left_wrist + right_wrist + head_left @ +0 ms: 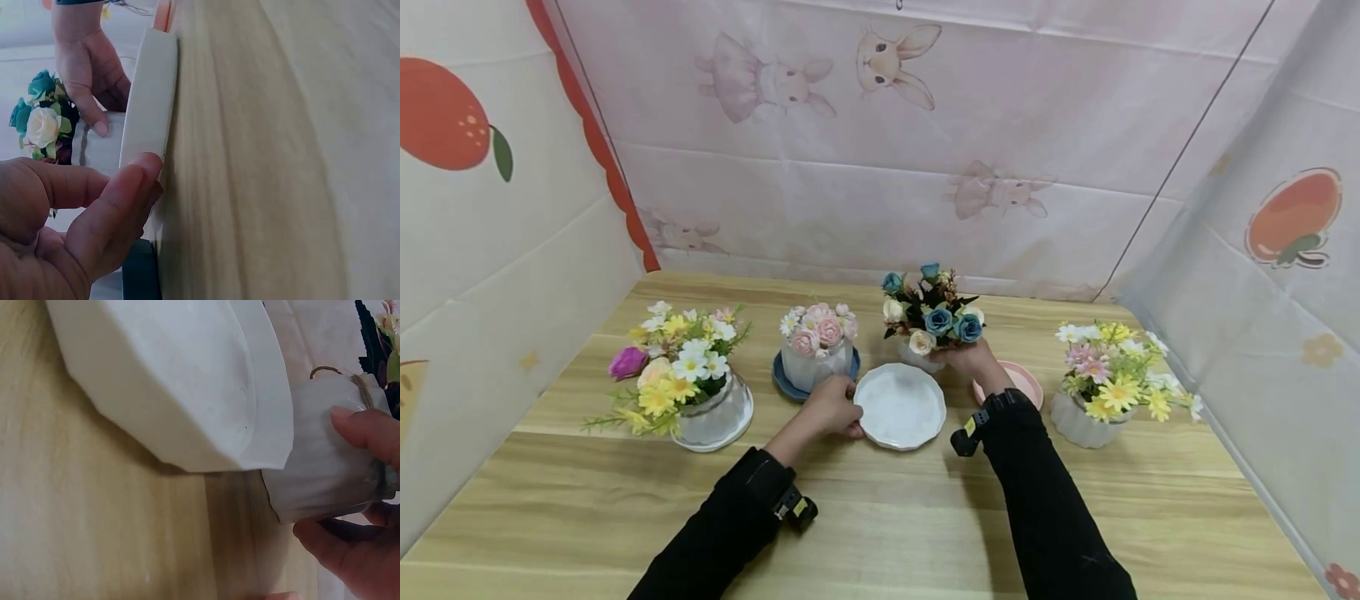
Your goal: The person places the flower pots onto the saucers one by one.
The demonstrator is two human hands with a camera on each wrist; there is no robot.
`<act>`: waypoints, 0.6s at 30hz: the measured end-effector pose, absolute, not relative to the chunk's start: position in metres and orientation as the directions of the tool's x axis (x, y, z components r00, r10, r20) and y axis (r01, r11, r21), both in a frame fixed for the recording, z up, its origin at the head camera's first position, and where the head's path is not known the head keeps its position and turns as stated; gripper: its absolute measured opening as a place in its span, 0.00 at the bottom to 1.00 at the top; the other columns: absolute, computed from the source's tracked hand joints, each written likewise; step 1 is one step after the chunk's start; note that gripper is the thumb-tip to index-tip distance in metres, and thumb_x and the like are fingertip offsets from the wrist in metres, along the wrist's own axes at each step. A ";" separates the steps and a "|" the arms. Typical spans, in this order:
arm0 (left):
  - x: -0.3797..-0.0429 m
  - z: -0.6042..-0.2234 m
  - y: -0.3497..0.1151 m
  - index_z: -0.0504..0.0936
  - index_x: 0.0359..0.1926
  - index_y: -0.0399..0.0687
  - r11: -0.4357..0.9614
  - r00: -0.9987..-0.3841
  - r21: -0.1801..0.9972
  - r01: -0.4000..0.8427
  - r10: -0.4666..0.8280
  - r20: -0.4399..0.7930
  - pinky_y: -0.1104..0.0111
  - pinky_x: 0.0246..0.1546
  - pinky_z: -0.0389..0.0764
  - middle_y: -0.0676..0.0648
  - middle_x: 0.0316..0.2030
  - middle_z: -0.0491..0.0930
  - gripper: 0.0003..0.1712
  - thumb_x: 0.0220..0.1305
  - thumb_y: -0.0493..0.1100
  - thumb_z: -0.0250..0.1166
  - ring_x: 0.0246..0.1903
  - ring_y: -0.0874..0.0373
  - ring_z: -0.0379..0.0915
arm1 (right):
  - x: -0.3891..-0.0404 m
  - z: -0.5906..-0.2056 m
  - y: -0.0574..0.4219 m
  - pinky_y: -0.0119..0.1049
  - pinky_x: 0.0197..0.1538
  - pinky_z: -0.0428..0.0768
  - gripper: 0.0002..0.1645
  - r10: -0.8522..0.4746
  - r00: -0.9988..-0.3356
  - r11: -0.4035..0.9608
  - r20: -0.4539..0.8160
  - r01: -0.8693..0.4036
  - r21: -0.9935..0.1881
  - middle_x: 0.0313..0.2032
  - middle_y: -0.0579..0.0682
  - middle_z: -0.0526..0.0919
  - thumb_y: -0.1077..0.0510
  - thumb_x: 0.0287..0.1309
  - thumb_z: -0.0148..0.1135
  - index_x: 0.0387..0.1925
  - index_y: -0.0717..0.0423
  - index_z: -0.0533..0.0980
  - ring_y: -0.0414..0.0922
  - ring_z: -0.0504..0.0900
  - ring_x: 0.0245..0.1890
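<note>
My left hand [833, 406] pinches the left edge of a white scalloped saucer [901, 407] on the wooden table; in the left wrist view the thumb and fingers [134, 181] meet at its rim. Behind the saucer, my right hand [973, 362] grips a white flowerpot [315, 450] from its right side, thumb and fingers on opposite sides. The pot holds blue and cream artificial roses [938, 315] and has twine near its top. In the right wrist view the saucer overlaps part of the pot.
A pink saucer [1026, 382] lies beside my right wrist. Left of centre, a pot of pink flowers [811, 367] stands on a blue saucer [790, 388]. Potted yellow and white flowers [681, 367] stand at far left on a white saucer [741, 417]; another flowerpot [1082, 421] stands at right.
</note>
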State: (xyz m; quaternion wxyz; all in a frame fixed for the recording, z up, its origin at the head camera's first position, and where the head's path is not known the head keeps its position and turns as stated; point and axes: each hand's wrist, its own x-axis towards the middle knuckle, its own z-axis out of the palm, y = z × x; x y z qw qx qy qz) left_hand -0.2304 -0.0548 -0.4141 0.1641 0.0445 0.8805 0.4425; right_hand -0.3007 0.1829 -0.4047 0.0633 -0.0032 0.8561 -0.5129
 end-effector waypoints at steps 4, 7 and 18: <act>-0.231 -0.415 -0.054 0.78 0.35 0.32 0.662 -0.955 0.749 -0.005 0.220 -0.201 0.74 0.15 0.76 0.45 0.20 0.75 0.08 0.51 0.28 0.59 0.13 0.61 0.75 | -0.302 -0.410 0.185 0.46 0.58 0.68 0.39 -0.097 -0.993 0.406 -0.074 0.028 -0.913 0.57 0.61 0.68 0.72 0.43 0.68 0.59 0.66 0.64 0.55 0.66 0.57; -0.231 -0.415 -0.053 0.77 0.43 0.29 0.674 -0.960 0.739 0.010 0.214 -0.182 0.74 0.15 0.76 0.45 0.23 0.75 0.14 0.53 0.30 0.61 0.13 0.61 0.75 | -0.302 -0.413 0.186 0.45 0.57 0.68 0.37 -0.124 -0.991 0.352 -0.043 -0.004 -0.936 0.55 0.60 0.69 0.73 0.43 0.67 0.58 0.66 0.65 0.54 0.68 0.55; -0.229 -0.414 -0.054 0.72 0.51 0.27 0.611 -0.948 0.789 -0.059 0.214 -0.237 0.72 0.16 0.78 0.43 0.23 0.76 0.19 0.57 0.30 0.61 0.14 0.59 0.77 | -0.297 -0.407 0.179 0.39 0.48 0.73 0.35 -0.151 -0.988 0.265 -0.019 -0.022 -0.964 0.51 0.59 0.72 0.75 0.43 0.66 0.56 0.67 0.66 0.52 0.70 0.49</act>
